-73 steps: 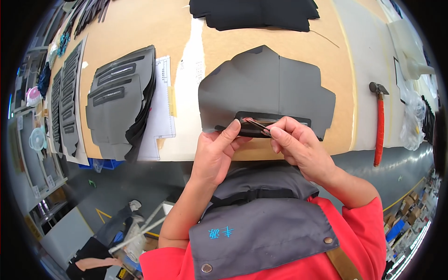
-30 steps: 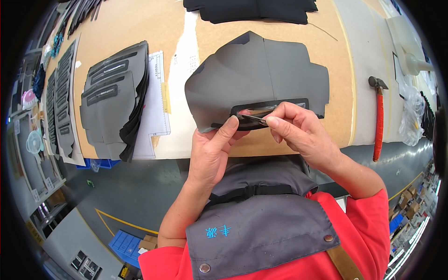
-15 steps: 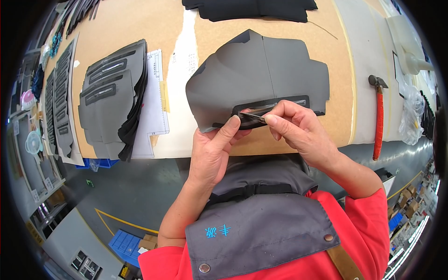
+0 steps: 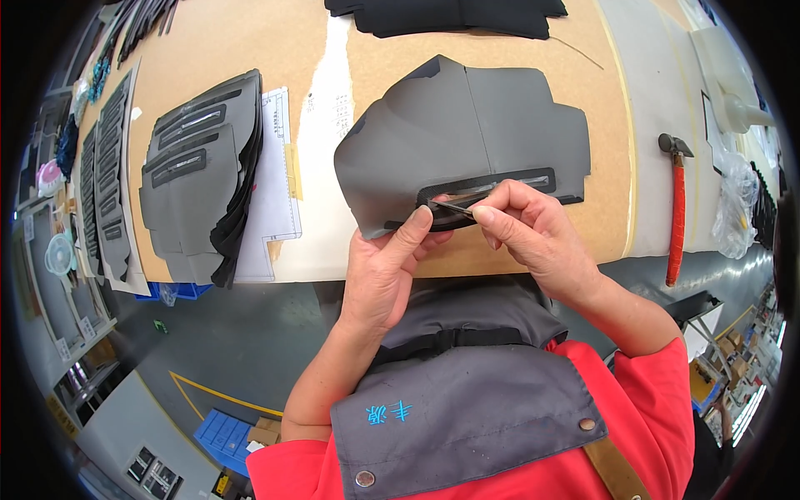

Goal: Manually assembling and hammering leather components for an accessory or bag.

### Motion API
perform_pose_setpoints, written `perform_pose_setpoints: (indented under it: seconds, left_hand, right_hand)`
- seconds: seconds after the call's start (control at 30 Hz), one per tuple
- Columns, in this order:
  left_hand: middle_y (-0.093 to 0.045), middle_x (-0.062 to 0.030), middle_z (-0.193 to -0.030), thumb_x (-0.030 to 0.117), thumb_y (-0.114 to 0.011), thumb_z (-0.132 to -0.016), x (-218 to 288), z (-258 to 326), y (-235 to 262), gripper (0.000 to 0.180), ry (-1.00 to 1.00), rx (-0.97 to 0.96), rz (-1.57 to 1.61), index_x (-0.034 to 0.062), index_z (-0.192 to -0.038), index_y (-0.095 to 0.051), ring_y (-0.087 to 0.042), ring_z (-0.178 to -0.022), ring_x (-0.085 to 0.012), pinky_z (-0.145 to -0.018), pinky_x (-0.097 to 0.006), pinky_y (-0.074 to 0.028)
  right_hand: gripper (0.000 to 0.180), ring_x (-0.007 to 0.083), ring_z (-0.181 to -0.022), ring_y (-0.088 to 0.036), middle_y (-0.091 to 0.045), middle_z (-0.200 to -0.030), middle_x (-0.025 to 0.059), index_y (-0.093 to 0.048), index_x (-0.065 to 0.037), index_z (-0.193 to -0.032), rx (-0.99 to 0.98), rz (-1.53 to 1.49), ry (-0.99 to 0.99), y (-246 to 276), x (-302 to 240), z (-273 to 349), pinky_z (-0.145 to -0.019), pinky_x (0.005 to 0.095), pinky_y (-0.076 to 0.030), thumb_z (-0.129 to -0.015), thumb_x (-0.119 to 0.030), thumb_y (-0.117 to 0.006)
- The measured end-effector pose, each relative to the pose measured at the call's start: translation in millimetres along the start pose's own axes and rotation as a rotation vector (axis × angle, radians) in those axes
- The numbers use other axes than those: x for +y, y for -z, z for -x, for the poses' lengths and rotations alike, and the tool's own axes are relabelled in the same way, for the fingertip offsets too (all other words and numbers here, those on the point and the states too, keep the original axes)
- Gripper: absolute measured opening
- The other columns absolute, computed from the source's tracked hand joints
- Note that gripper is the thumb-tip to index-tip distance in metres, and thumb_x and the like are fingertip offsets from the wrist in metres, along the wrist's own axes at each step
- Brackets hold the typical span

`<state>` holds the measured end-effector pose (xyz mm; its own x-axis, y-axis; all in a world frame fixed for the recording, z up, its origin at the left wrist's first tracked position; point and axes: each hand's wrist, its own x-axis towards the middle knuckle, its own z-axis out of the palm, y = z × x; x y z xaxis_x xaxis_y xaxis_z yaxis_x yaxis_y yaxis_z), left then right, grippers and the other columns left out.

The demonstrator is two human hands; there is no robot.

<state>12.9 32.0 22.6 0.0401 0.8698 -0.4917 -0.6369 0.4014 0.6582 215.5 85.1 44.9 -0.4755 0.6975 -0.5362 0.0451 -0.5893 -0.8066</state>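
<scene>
My left hand [image 4: 385,271] pinched the grey panel [image 4: 467,142] at the table [image 4: 233,33] edge | my right hand [image 4: 533,233] gripped a thin tool [image 4: 454,202] at its slot | white sheet [image 4: 275,183] by grey stack [image 4: 196,175] | red hammer [image 4: 677,208] right

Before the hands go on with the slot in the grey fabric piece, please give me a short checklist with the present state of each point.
1. Left hand grips the grey fabric piece at its near edge: ok.
2. Right hand pinches a thin pointed tool: ok.
3. Tool tip at the black-edged slot: ok.
4. Piece flat on the table: not ok, near edge lifted.
5. Hammer away from both hands: ok.
6. Kind of tool: cannot tell.
</scene>
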Motion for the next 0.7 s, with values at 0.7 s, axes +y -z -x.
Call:
perform_pose_setpoints:
  seconds: [0.7]
  left_hand:
    - [-0.072,0.0018,-0.087,0.021,-0.081,-0.088,168,-153,-14,0.021,0.083,-0.608,-1.429,0.0016,-0.095,-0.076,-0.063,-0.084,-0.0055,-0.084,-0.025,-0.051]
  right_hand:
    - [0.049,0.0291,-0.131,-0.052,-0.058,-0.139,0.0126,-0.061,-0.006,-0.133,0.636,0.943,0.682,98,-20,-13,-0.11,0.0422,-0.041,-0.091,-0.025,-0.078]
